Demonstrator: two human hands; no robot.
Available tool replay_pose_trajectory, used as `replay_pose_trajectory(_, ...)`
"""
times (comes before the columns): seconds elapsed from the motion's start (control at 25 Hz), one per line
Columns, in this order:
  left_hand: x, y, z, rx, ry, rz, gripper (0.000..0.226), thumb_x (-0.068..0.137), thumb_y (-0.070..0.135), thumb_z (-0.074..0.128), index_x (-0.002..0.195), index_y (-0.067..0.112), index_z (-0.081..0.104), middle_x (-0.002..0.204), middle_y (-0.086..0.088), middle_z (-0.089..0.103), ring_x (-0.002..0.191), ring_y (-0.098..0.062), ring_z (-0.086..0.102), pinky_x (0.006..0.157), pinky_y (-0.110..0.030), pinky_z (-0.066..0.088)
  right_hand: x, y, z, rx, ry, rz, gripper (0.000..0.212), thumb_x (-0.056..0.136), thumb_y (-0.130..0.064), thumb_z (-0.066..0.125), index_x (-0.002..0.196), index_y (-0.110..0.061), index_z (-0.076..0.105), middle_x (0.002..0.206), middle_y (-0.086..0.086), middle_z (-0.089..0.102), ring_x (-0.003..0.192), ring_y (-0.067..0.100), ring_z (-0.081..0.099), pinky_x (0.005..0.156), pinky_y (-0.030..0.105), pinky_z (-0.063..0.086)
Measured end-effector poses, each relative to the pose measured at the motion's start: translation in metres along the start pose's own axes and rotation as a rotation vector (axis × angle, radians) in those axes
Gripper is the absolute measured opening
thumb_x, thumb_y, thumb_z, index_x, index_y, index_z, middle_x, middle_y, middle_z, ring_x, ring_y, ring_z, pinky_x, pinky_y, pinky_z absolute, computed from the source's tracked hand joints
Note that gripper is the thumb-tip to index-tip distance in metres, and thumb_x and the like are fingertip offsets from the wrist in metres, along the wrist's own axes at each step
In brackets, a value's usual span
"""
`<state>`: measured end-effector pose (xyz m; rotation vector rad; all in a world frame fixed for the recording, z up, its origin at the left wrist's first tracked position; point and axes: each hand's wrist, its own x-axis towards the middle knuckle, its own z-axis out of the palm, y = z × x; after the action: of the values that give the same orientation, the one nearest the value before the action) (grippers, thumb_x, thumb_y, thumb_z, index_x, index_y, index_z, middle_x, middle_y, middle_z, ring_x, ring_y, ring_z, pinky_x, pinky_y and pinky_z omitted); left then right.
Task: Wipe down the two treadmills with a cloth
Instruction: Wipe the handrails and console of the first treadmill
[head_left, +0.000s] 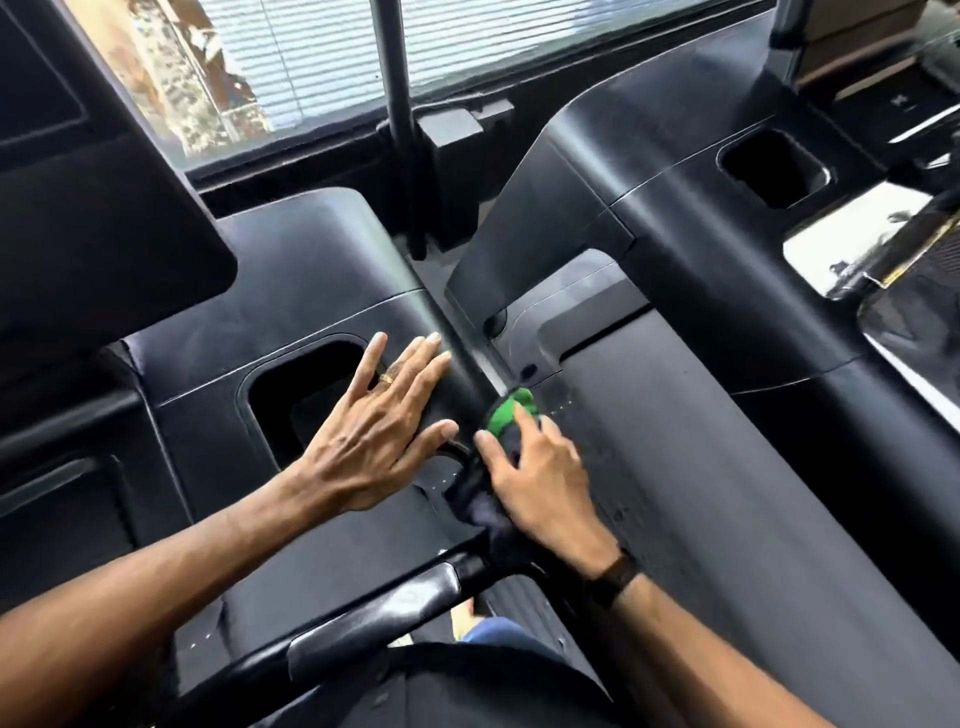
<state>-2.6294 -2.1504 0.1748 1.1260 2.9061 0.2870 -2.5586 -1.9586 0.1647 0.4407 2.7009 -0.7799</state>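
Your left hand (382, 423) lies flat and spread on the black console of the left treadmill (291, 312), fingers straight, palm down, a ring (385, 379) on one finger. It rests just right of the console's recessed cup holder (306, 384), fingertips reaching toward the console's right edge.

Your right hand (540, 478) presses a cloth (506, 415) into the narrow gap where the two machines meet. The cloth is green at its front end and dark beneath your palm, where it bunches and trails back toward your wrist. Your thumb and forefinger lie over the green part; whether the other fingers curl round the fabric cannot be told from this angle. A dark watch (613, 577) sits on that wrist.

The right treadmill (701, 415) fills the right half of the view, its broad matte black housing sloping away, with its own recessed pocket (774, 169) farther up. The cloth touches the inner edge of this housing.

A glossy black handlebar (374, 608) crosses the foreground below your forearms. Beyond the machines, an upright dark post (400, 104) stands before a window with slatted blinds (493, 47).
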Motion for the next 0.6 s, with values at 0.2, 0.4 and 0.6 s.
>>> replay_pose_trajectory(0.2, 0.003, -0.001, 0.0, -0.054, 0.008, 0.035, 0.076, 0.102, 0.057, 0.017, 0.153, 0.002, 0.028, 0.162, -0.016, 0.022, 0.152, -0.023, 0.017, 0.124, -0.05, -0.004, 0.095, -0.032, -0.009, 0.438, -0.151, 0.047, 0.039, 0.094, -0.057, 0.054, 0.1, -0.021, 0.068, 0.109, 0.009, 0.071, 0.103, 0.025, 0.063, 0.09, 0.035, 0.045)
replay_pose_trajectory(0.4, 0.001, -0.004, 0.001, -0.061, 0.013, 0.062, 0.079, 0.102, 0.059, 0.013, 0.153, 0.002, 0.028, 0.163, -0.015, 0.02, 0.153, -0.022, 0.014, 0.123, -0.052, -0.002, 0.078, 0.046, 0.007, 0.668, -0.355, 0.243, 0.035, 0.099, -0.037, 0.058, 0.116, -0.009, 0.067, 0.107, 0.005, 0.062, 0.102, 0.02, 0.056, 0.095, 0.034, 0.046)
replay_pose_trajectory(0.6, 0.002, -0.002, 0.004, -0.095, 0.033, 0.066, 0.08, 0.101, 0.06, 0.013, 0.152, 0.001, 0.029, 0.163, -0.016, 0.021, 0.152, -0.025, 0.017, 0.123, -0.054, -0.002, -0.013, 0.039, -0.007, 0.156, -0.067, 0.289, 0.045, 0.095, -0.06, 0.05, 0.108, -0.019, 0.065, 0.111, 0.013, 0.068, 0.108, 0.031, 0.062, 0.093, 0.041, 0.045)
